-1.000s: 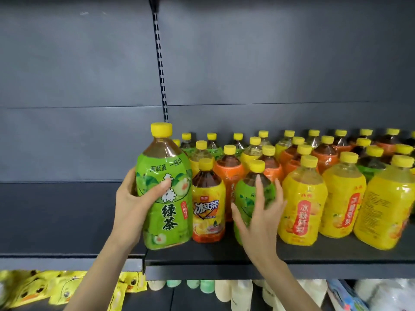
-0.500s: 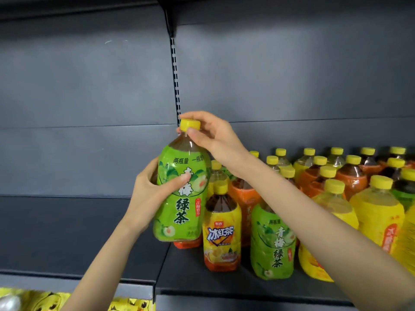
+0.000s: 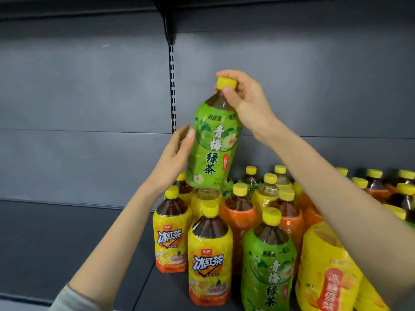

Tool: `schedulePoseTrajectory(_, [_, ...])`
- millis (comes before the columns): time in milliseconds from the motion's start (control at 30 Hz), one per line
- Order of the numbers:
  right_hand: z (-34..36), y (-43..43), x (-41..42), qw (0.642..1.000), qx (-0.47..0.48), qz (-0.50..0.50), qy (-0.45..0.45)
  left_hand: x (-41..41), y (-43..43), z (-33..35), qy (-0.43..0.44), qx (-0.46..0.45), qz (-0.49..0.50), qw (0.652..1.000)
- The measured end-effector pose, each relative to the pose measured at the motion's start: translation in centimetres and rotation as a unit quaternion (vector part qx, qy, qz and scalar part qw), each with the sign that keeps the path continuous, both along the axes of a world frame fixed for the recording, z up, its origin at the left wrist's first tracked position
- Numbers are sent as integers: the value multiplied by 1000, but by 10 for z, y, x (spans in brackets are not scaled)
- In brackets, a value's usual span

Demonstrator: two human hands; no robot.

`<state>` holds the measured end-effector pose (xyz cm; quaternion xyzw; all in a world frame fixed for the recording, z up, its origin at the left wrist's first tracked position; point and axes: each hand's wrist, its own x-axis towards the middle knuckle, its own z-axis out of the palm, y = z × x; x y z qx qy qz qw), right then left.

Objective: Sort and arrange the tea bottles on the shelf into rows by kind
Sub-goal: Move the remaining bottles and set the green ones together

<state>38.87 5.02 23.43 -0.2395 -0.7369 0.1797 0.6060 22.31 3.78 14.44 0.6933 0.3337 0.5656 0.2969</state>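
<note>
Your right hand (image 3: 244, 102) pinches the green tea bottle (image 3: 213, 149) by its yellow cap, lifted tilted above the shelved bottles (image 3: 238, 221). Your left hand (image 3: 174, 158) is spread open, fingertips on its label.

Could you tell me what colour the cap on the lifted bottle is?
Yellow cap, head view.

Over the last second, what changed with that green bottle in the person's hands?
The right hand left the shelf bottles, took the green tea bottle by its cap and lifted it. The left hand opened, now only touching its side. The shelved bottles stayed put.
</note>
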Motion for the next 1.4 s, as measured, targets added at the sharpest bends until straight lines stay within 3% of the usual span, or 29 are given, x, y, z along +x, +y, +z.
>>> schedulePoseTrajectory(100, [12,16,26,999,4,-26,18,4,21,-15,56,-50,16,997])
schedulePoseTrajectory(167, [14,28,37,999,4,-50,2,10,35,-25,165,-85,26,982])
schedulePoseTrajectory(300, [-5,55,50,994,-15,-93,-50,22,63,-37,383,-120,23,916])
schedulePoseTrajectory(433, [-41,77,59,990,-78,-100,-55,27,82,-43,469,-117,32,875])
schedulePoseTrajectory(667, [-82,94,55,977,-161,-42,-132,7,86,-37,495,-93,-51,862])
schedulePoseTrajectory(967, [-134,104,45,928,-243,-59,-276,-7,84,-30,426,-127,-181,877])
schedulePoseTrajectory(1133, [-129,104,43,927,-251,-62,-271,-8,84,-32,400,-110,-197,888])
schedulePoseTrajectory(1400, [-139,108,25,934,-231,-41,-270,-10,81,-27,405,-123,-255,869])
